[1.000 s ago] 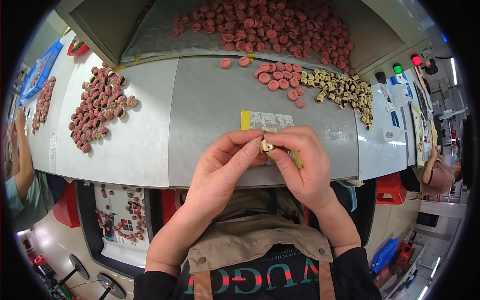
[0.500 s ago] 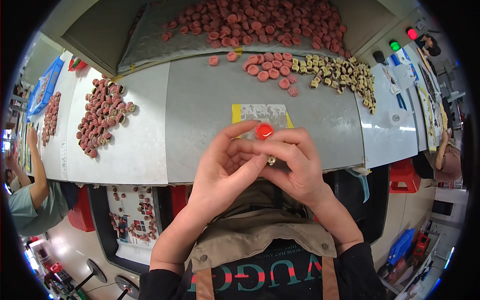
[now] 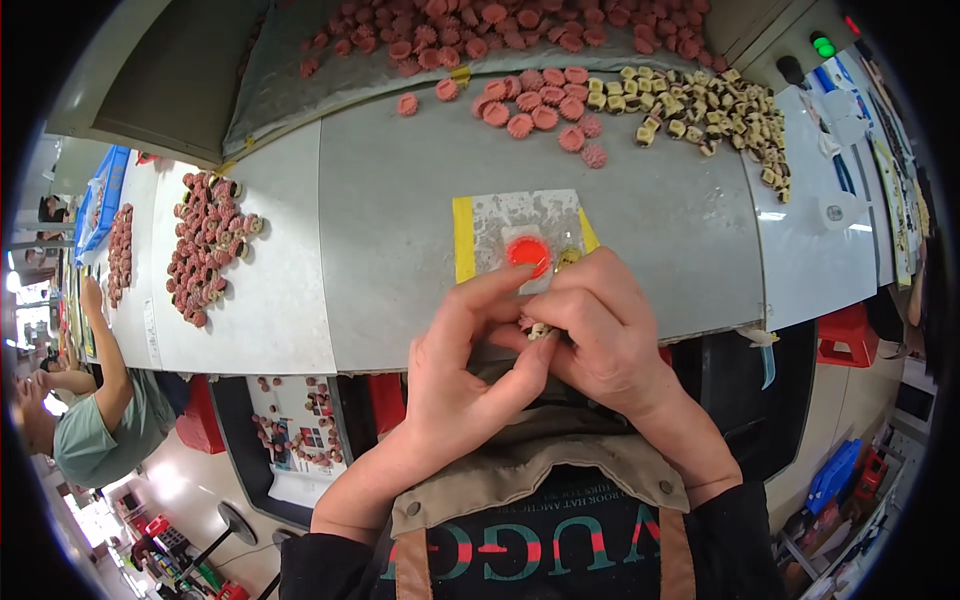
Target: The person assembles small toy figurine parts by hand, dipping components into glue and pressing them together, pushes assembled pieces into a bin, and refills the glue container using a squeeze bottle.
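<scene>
My left hand [image 3: 465, 355] and my right hand [image 3: 610, 325] meet over the near edge of the bench. Pinched between their fingertips is a small cream-and-dark piece [image 3: 541, 331] with a bit of pink beside it; fingers cover most of it. Just beyond the fingers is a round dish of bright red liquid or paste [image 3: 527, 252]. A smaller yellowish dish [image 3: 568, 257] stands to its right, partly behind my right hand. Both rest on a stained whitish sheet [image 3: 500, 207] with yellow tape along its sides.
Loose pink ridged cups [image 3: 545, 117] and cream-and-dark pieces [image 3: 700, 115] lie at the back. More pink cups [image 3: 490, 35] heap on a shelf. Joined pink-and-dark pieces [image 3: 205, 250] pile at left. A black tray [image 3: 245, 440] sits below the bench. A person [image 3: 115, 420] works at left.
My view has shifted, showing more of the red dish and the yellowish one. My hands have drawn a little nearer to me, exposing more of the small piece between the fingertips.
</scene>
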{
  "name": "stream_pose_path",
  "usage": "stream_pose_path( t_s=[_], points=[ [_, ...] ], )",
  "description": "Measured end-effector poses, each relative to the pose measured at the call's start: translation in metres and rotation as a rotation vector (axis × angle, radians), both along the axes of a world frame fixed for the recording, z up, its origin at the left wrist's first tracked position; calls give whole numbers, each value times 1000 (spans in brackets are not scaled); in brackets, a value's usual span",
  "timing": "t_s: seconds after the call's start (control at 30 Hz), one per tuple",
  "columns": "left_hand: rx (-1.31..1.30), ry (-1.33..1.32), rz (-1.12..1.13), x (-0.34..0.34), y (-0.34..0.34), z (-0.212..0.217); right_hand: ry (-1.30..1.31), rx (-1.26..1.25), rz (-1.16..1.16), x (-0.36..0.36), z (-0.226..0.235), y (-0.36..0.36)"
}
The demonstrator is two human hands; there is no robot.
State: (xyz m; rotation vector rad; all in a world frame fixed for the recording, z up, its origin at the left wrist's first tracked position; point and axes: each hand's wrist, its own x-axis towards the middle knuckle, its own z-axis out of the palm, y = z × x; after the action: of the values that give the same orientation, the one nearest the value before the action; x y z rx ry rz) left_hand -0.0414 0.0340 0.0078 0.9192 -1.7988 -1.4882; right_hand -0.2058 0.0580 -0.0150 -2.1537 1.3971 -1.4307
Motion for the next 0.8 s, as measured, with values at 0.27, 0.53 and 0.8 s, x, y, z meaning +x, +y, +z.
stream_pose_path(
  t_s=[0.27, 0.53, 0.8],
  points=[
    [-513, -328, 226, 39, -22, -1, 98, 126, -63, -23, 23, 9],
    [-1037, -898, 522, 111, -103, 12, 69, 328, -343, -93, 39, -36],
    [-581, -272, 124, -19, -137, 9, 457, 249, -273, -87, 46, -35]
  ],
)
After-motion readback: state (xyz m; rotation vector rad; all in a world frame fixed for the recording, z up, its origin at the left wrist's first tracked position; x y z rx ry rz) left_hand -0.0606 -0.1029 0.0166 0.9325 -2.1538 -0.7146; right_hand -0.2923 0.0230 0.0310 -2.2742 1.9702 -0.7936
